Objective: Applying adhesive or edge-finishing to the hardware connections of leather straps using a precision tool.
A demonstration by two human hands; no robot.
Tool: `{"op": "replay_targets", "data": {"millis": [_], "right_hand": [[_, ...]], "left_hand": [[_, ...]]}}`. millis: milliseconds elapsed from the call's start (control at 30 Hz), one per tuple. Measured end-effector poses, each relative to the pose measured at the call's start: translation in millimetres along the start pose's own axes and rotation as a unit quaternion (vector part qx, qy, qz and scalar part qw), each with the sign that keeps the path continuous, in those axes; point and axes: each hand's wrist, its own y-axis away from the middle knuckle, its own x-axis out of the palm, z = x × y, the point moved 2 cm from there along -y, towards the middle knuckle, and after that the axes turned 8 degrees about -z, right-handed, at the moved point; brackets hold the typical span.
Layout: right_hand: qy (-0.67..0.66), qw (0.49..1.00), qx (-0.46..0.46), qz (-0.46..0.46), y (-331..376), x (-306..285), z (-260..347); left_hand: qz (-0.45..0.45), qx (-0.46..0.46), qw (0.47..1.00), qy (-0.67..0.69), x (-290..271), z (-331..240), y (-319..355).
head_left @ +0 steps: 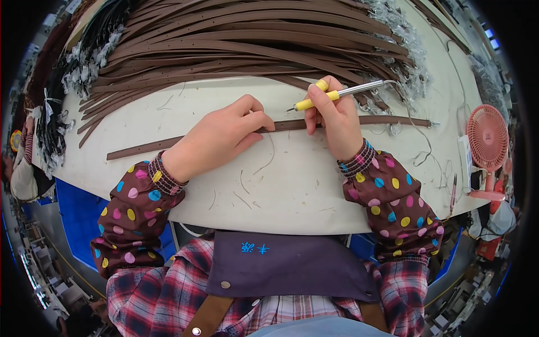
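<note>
1. Head view: a single brown strap (pixel 269 126) lies flat across the white bench (pixel 292 185), running from about 9 o'clock to 3 o'clock, pulled clear of the pile, apparently so it can be worked alone.
2. The left hand (pixel 219 137) rests palm down on the strap, fingers curled and pressing it to the bench, just at 9 o'clock of the working spot; the pressure likely keeps the strap from sliding.
3. The right hand (pixel 334 115) is closed around a pen-like tool (pixel 337 94) with a yellow grip and metal shaft, held like a pencil. The tip points toward 8 o'clock, ending just above the strap's upper edge between the two hands. A thin cord leaves the tool's back end toward 3 o'clock.
4. The hands sit near each other but apart, with the strap showing between them.
5. At 12 o'clock a large pile of straps (pixel 247 45) fans across the bench, within reach.
6. At 3 o'clock a pink fan (pixel 487 140) stands at the bench edge.
7. Thin trimmings (pixel 247 188) are scattered on the bench at 6 o'clock of the strap.
8. Spotted sleeves (pixel 135 213) cover both forearms.
</note>
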Motion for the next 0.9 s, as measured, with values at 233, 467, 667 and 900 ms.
{"op": "replay_targets", "data": {"millis": [233,467,667,900], "right_hand": [[0.017,1.0,0.005,0.003,0.3,-3.1,1.6],[0.014,1.0,-0.009,0.016,0.3,-1.3,0.6],[0.066,0.996,-0.042,0.048,2.5,4.5,1.1],[0.16,0.977,-0.108,0.094,1.0,16.1,-4.4]], "left_hand": [[0.068,0.127,0.987,-0.068,-2.9,10.2,-14.9],[-0.011,0.105,0.99,-0.091,5.3,14.3,-8.8],[-0.005,-0.107,0.993,0.052,-3.3,14.0,-6.3],[-0.038,-0.225,0.939,0.259,-0.4,20.2,-4.3]]}}
